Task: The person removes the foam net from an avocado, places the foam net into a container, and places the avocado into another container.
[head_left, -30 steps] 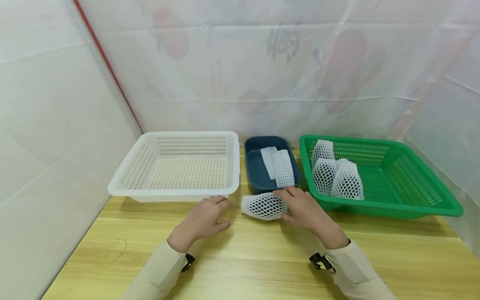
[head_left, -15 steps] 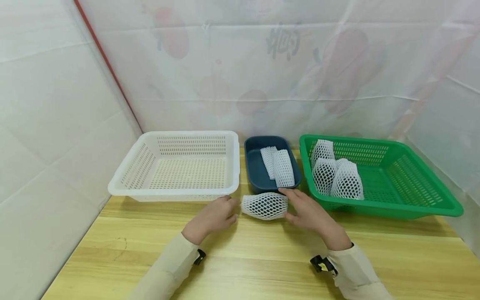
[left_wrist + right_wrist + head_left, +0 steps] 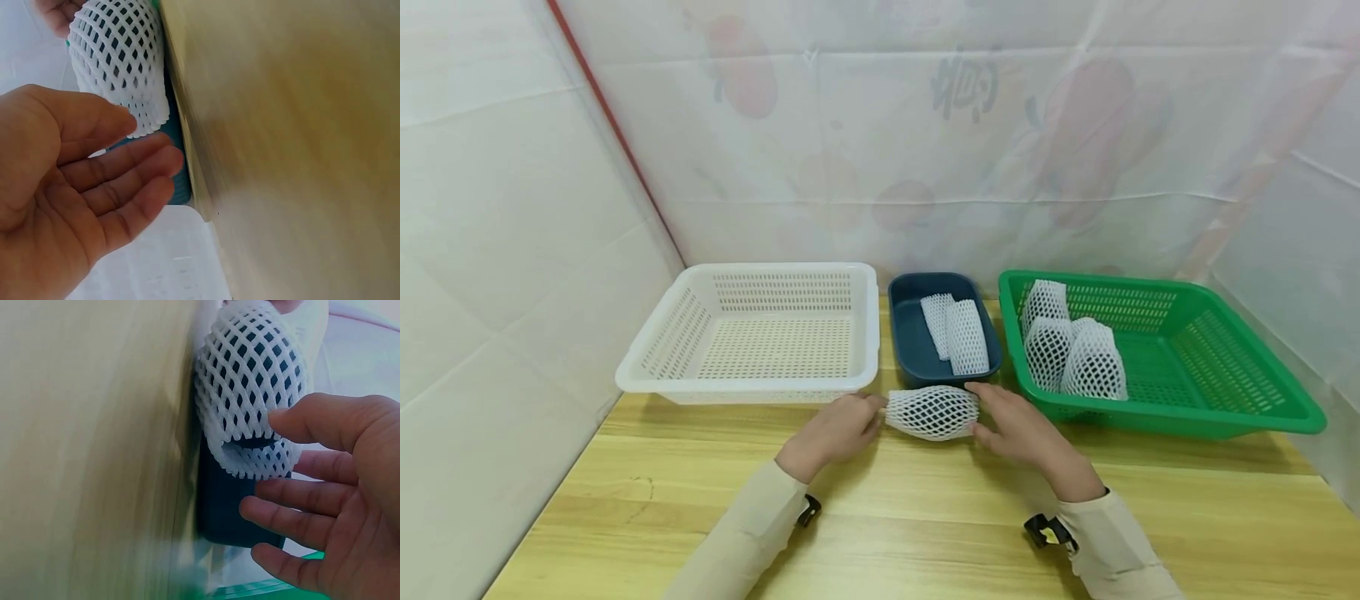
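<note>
A white foam net sleeve lies crosswise in front of the blue bin, bulging round a dark thing that shows through its mesh. My left hand pinches the sleeve's left end, its thumb over the edge and the index finger partly hidden behind it in the left wrist view. At the other end, my right hand holds the net's edge between thumb and index finger. In the right wrist view the sleeve's mouth gapes towards the right hand, whose other fingers are spread below it.
Two flat foam nets lie in the blue bin. To the left stands a white basket with slotted walls. The green basket at right holds several net-covered things. All rest on a wooden table before a curtain.
My left hand has moved right and in to the sleeve's left end. The sleeve and my right hand have shifted slightly to the right.
</note>
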